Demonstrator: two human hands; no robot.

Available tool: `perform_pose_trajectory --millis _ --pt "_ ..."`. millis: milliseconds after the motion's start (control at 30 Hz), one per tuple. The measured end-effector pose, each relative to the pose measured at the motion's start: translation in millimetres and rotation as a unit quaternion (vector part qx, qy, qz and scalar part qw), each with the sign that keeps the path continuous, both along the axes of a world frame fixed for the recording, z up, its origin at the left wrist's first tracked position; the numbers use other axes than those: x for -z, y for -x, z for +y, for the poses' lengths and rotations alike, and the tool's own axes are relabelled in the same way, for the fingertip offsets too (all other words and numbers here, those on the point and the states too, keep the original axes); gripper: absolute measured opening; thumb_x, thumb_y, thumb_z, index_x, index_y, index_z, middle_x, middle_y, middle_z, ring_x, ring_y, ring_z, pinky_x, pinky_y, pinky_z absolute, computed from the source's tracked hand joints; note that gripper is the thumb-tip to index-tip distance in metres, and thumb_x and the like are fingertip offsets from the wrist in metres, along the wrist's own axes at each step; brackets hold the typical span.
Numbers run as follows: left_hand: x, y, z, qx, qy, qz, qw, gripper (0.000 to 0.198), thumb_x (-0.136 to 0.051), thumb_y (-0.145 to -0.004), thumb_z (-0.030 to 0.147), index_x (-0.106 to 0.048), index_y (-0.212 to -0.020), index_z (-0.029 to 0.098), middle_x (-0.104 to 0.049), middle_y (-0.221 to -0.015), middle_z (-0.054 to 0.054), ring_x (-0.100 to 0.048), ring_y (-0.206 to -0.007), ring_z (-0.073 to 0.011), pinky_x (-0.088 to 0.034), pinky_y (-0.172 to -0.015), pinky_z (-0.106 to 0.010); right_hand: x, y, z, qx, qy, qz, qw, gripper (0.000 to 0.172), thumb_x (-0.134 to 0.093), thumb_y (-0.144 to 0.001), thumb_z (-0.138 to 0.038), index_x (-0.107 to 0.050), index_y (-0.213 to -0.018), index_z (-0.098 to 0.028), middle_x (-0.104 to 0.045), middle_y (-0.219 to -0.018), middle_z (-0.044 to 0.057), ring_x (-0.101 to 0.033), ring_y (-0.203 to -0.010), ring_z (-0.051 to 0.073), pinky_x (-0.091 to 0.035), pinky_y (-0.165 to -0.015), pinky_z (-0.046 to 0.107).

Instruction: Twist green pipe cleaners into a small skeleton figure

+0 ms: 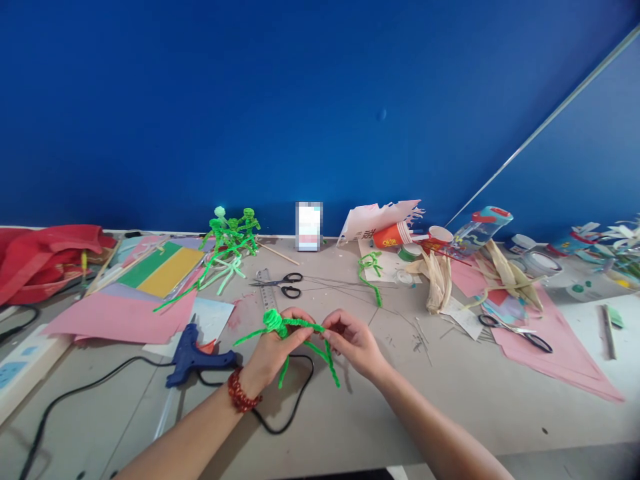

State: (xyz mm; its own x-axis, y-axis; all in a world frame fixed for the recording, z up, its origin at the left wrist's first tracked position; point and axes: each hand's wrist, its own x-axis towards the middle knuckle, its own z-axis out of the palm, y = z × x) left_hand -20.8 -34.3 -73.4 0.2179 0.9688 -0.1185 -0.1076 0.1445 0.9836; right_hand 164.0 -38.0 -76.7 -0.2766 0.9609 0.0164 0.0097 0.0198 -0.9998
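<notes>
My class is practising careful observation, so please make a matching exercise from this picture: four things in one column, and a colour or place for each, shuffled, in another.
Things
1. green pipe-cleaner figure
2. hot glue gun
3. beaded bracelet
4. power strip

Colours and places
A. worn on the left wrist
B. white, at the picture's left edge
C. held by the left hand and the right hand
D. dark blue

Right pairs: 1-C, 2-D, 3-A, 4-B
</notes>
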Motion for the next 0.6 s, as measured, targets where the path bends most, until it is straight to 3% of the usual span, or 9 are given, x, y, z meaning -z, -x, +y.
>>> perform_pose_trajectory --millis 133,333,500,600 --pt "-4.6 -1 -2 0.019 0.003 0.006 1.0 0.012 -0.067 -0.078 0.03 -0.068 -0.088 0.023 -0.067 -0.088 -0.003 -0.062 -0.085 -0.0203 -0.05 -0.078 -0.029 0.8 0 0 0.0 -0.03 -0.027 0.999 0.024 -0.061 -0.085 -0.042 -0.061 -0.084 -0.018 -0.058 -0.068 0.001 -0.05 -0.058 0.012 -0.04 -0.052 0.022" --pt "-7.8 -1 -1 0.002 0.0 0.045 0.999 0.008 -0.067 -0.076 0.032 -0.067 -0.079 0.024 -0.066 -0.08 -0.002 -0.061 -0.081 -0.0211 -0.049 -0.075 -0.03 3.9 -1 0 0.001 -0.049 -0.052 0.997 0.024 -0.061 -0.086 -0.041 -0.063 -0.084 -0.017 -0.06 -0.069 0.001 -0.053 -0.06 0.012 -0.042 -0.053 0.022" --pt "-11.5 -1 0 -0.004 0.01 0.006 1.0 0.008 -0.066 -0.077 0.03 -0.064 -0.079 0.022 -0.066 -0.08 0.0 -0.065 -0.083 -0.0205 -0.05 -0.078 -0.031 2.3 -6 9 0.012 -0.045 -0.062 0.997 0.026 -0.058 -0.089 -0.043 -0.061 -0.083 -0.018 -0.055 -0.064 -0.001 -0.05 -0.055 0.011 -0.041 -0.051 0.021" --pt "-14.0 0 -2 0.005 0.033 -0.04 0.999 0.01 -0.068 -0.077 0.029 -0.064 -0.08 0.021 -0.066 -0.079 0.0 -0.067 -0.082 -0.0203 -0.051 -0.08 -0.032 -0.6 -8 26 0.021 -0.089 -0.148 0.985 0.023 -0.054 -0.091 -0.039 -0.061 -0.082 -0.019 -0.056 -0.064 -0.002 -0.052 -0.056 0.012 -0.041 -0.052 0.021"
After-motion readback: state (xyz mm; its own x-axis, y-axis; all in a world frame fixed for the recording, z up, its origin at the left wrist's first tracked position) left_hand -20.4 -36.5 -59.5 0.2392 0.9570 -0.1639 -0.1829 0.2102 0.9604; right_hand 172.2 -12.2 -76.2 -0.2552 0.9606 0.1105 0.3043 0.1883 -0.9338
